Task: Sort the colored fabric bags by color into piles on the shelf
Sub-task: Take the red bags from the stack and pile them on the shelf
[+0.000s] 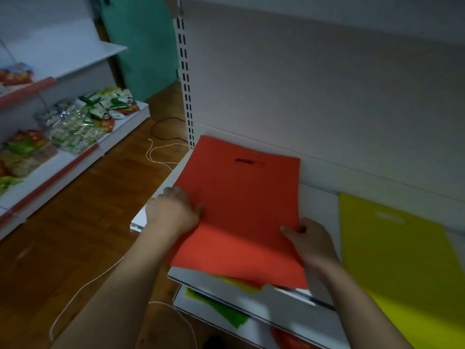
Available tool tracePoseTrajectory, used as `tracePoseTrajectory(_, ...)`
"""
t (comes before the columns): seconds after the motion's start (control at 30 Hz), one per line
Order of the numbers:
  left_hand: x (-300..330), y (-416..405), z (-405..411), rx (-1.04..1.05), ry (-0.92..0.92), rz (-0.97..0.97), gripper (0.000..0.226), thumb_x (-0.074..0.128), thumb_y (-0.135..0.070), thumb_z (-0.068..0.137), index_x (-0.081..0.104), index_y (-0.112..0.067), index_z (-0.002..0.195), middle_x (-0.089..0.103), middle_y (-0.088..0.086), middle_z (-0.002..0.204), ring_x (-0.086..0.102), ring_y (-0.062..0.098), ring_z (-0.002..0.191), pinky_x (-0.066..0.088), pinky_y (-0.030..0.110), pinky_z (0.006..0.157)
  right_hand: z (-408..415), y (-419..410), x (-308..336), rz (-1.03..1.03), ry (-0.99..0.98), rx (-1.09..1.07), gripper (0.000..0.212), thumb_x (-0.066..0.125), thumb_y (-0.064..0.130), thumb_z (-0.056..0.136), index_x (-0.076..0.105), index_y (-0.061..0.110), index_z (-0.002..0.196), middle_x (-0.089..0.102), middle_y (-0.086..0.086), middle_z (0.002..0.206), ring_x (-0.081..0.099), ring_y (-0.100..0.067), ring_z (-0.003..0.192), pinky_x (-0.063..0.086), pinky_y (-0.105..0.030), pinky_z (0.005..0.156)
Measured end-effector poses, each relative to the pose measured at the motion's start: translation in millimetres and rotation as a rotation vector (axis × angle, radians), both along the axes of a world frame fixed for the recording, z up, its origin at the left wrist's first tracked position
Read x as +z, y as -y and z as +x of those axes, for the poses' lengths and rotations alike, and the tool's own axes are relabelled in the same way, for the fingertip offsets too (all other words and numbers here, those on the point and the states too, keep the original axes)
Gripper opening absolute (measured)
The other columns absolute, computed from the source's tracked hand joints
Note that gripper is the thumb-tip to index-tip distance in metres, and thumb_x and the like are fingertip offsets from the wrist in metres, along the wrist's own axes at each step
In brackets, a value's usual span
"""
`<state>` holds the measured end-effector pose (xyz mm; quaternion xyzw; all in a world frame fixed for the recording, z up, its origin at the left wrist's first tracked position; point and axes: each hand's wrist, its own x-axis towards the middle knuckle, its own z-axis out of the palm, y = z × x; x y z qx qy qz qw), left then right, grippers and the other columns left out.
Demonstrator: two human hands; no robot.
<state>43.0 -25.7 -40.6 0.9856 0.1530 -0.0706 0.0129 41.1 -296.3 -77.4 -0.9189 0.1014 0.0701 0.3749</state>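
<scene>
A red fabric bag [241, 205] with a cut-out handle lies flat on the white shelf [319, 205], its near end hanging over the front edge. My left hand [173, 210] grips its left edge, fingers curled under it. My right hand [312, 240] pinches the right edge, thumb on top. To the right a yellow bag [402, 255] lies flat on the same shelf. On the lower shelf [284, 321] I see green, yellow and red bags [226, 313], mostly hidden.
A white back panel rises behind the shelf, with a slotted upright [185, 79] at its left. Across a wooden floor [88, 217] with loose cords stands another shelf unit [75, 157] full of snack packets.
</scene>
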Motion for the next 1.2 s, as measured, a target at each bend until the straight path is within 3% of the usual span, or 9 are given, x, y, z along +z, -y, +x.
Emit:
tracePoseTrajectory(0.1,6.3,2.2,17.1,-0.041,-0.174,-0.070,0.057,0.047,-0.059,0.092,0.055,-0.010,0.122,0.059,0.010,0.123,0.058,0.028,0.112,0.047,0.034,0.086,2.8,1.1,1.5,0.101,0.010,0.003,0.025,0.066,0.039,0.086,0.070,0.015,0.087,0.071,-0.001,0.086,0.067,-0.020,0.084,0.051,-0.032,0.077)
tracePoseTrajectory(0.2,13.3,6.2,32.4,-0.074,-0.266,-0.106,0.051,0.050,-0.048,0.095,0.053,-0.008,0.127,0.057,0.014,0.127,0.057,0.030,0.115,0.048,0.035,0.089,2.5,7.5,5.9,-0.126,0.106,0.051,0.034,0.054,0.040,0.094,0.068,0.010,0.087,0.071,-0.009,0.089,0.065,-0.028,0.089,0.043,-0.032,0.070)
tracePoseTrajectory(0.3,21.2,19.1,39.0,-0.130,-0.196,-0.095,0.040,0.049,-0.037,0.094,0.058,-0.009,0.120,0.061,0.015,0.120,0.060,0.031,0.109,0.050,0.035,0.084,-5.2,24.8,17.3,-0.363,0.199,0.063,0.035,0.045,0.041,0.098,0.063,0.012,0.089,0.069,-0.014,0.097,0.062,-0.033,0.095,0.041,-0.036,0.071)
tracePoseTrajectory(0.5,29.7,94.0,22.4,-0.291,-0.022,-0.058,0.042,0.047,-0.047,0.093,0.063,-0.014,0.111,0.063,0.017,0.116,0.060,0.036,0.108,0.049,0.037,0.084,-28.4,95.6,37.9,-0.659,0.297,-0.020,0.037,0.037,0.038,0.100,0.060,0.011,0.092,0.068,-0.017,0.096,0.065,-0.035,0.090,0.041,-0.040,0.080)
tracePoseTrajectory(0.63,28.3,174.7,4.5,-0.359,0.063,-0.116,0.041,0.046,-0.047,0.094,0.065,-0.012,0.103,0.066,0.017,0.109,0.062,0.037,0.103,0.048,0.036,0.077,-43.2,171.7,35.5,-0.638,0.349,-0.144,0.036,0.045,0.032,0.099,0.062,0.005,0.080,0.067,-0.023,0.081,0.065,-0.039,0.076,0.043,-0.044,0.075)
tracePoseTrajectory(0.73,26.8,240.4,-8.9,-0.407,0.122,-0.181,0.038,0.043,-0.045,0.096,0.064,-0.013,0.091,0.067,0.015,0.101,0.063,0.037,0.097,0.048,0.035,0.073,-58.0,233.3,34.9,-0.636,0.382,-0.244,0.033,0.047,0.030,0.098,0.062,0.005,0.082,0.067,-0.023,0.081,0.066,-0.040,0.077,0.045,-0.045,0.075)
tracePoseTrajectory(0.8,23.0,283.2,-17.4,-0.442,0.140,-0.190,0.038,0.041,-0.044,0.098,0.062,-0.014,0.089,0.067,0.014,0.097,0.063,0.036,0.094,0.046,0.034,0.071,-67.7,275.1,35.5,-0.702,0.310,-0.278,0.035,0.041,0.034,0.100,0.064,0.008,0.094,0.068,-0.021,0.091,0.066,-0.037,0.086,0.044,-0.043,0.080)
tracePoseTrajectory(0.87,19.6,325.8,-24.6,-0.467,0.147,-0.182,0.039,0.038,-0.045,0.099,0.061,-0.015,0.091,0.066,0.015,0.098,0.063,0.036,0.094,0.044,0.034,0.069,-76.0,317.4,35.2,-0.706,0.242,-0.265,0.036,0.039,0.037,0.100,0.062,0.009,0.101,0.067,-0.020,0.098,0.064,-0.037,0.094,0.043,-0.042,0.083)
tracePoseTrajectory(1.2,11.9,519.1,-57.0,-0.642,-0.069,-0.176,0.038,0.043,-0.045,0.097,0.058,-0.014,0.113,0.060,0.013,0.120,0.057,0.033,0.114,0.047,0.037,0.087,-126.8,517.9,21.9,-0.679,0.048,-0.261,0.036,0.033,0.039,0.101,0.054,0.012,0.088,0.066,-0.020,0.098,0.061,-0.038,0.095,0.042,-0.041,0.081)
